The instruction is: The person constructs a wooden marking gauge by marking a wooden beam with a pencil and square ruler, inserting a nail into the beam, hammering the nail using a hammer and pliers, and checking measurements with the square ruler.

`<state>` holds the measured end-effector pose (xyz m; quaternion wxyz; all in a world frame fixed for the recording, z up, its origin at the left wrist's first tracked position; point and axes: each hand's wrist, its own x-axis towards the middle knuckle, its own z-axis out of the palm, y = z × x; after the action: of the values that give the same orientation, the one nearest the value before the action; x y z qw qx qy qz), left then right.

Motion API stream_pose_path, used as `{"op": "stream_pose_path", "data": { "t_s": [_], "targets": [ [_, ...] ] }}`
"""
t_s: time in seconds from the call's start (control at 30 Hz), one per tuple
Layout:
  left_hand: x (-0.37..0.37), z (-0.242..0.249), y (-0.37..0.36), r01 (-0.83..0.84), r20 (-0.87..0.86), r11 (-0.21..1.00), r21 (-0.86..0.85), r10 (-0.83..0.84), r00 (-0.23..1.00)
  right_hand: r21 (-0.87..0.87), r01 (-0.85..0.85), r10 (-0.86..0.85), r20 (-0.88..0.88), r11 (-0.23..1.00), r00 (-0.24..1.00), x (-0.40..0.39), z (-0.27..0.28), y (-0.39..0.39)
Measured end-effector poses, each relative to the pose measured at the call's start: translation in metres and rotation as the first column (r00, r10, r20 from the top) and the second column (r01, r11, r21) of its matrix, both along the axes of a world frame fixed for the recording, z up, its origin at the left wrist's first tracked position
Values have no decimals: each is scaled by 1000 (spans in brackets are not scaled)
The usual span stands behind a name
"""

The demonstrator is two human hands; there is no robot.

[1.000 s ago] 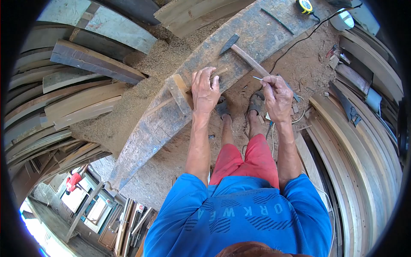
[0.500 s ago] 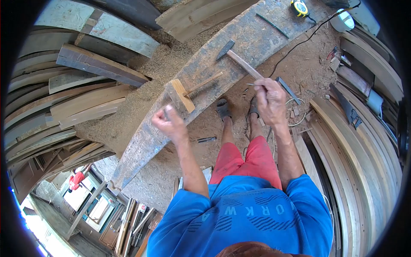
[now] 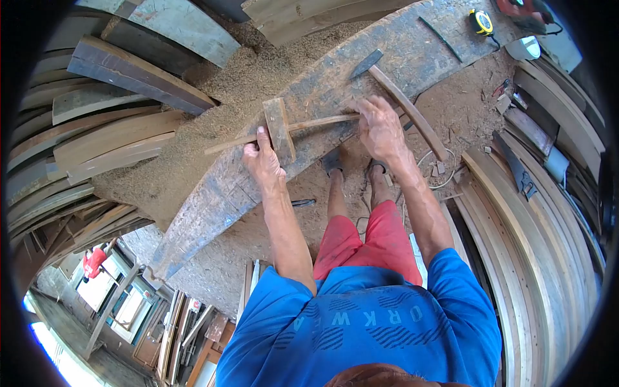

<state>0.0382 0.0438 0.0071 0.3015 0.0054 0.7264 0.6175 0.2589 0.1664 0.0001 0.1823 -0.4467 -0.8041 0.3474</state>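
A wooden marking gauge (image 3: 278, 128), a block with a long thin stem through it, is held above the workbench (image 3: 216, 187). My left hand (image 3: 264, 162) grips it beside the block, with the thumb up along the stem. At the stem's other end my right hand (image 3: 382, 131) is closed, its fingers slightly blurred; any small item in them is hidden. A hammer (image 3: 403, 103) lies just beyond that hand, its head on the bench and its handle reaching past the near edge.
A tape measure (image 3: 481, 22) and a thin dark rod (image 3: 440, 39) lie farther along the bench. Sawdust (image 3: 245, 80) piles up behind it. Stacked boards stand on both sides, with a handsaw (image 3: 516, 164) at right. Another person (image 3: 94, 263) in red is far off at lower left.
My left hand has moved onto the marking gauge and raised it from the bench. My right hand has shifted left from beside the hammer handle to the gauge's stem.
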Motion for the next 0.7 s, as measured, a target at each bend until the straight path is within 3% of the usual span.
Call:
{"op": "stream_pose_path", "data": {
  "t_s": [0.07, 0.13, 0.27, 0.4, 0.5, 0.7],
  "targets": [
    [1, 6, 4, 3, 29, 993, 121, -7, 1000, -21, 36, -36, -35, 999, 999, 1, 2, -11],
    [2, 18, -6, 11, 88, 982, 187, -28, 996, -194, 56, -81, -127, 979, 989, 5, 19, -14],
    [-1, 43, -37, 54, 227, 981, 184, -96, 969, -463, 99, -242, -261, 881, 934, 14, 48, -22],
    [-1, 69, -50, 46, 208, 957, 285, -109, 972, -478, 61, -276, -393, 876, 877, 19, 76, -38],
    [3, 81, -51, 50, 153, 966, 254, -91, 984, -501, 66, -319, -440, 863, 840, 21, 82, -47],
    [8, 97, -40, 101, 95, 973, 208, -123, 988, -514, 85, -330, -408, 854, 852, 24, 89, -47]
  ]
}}
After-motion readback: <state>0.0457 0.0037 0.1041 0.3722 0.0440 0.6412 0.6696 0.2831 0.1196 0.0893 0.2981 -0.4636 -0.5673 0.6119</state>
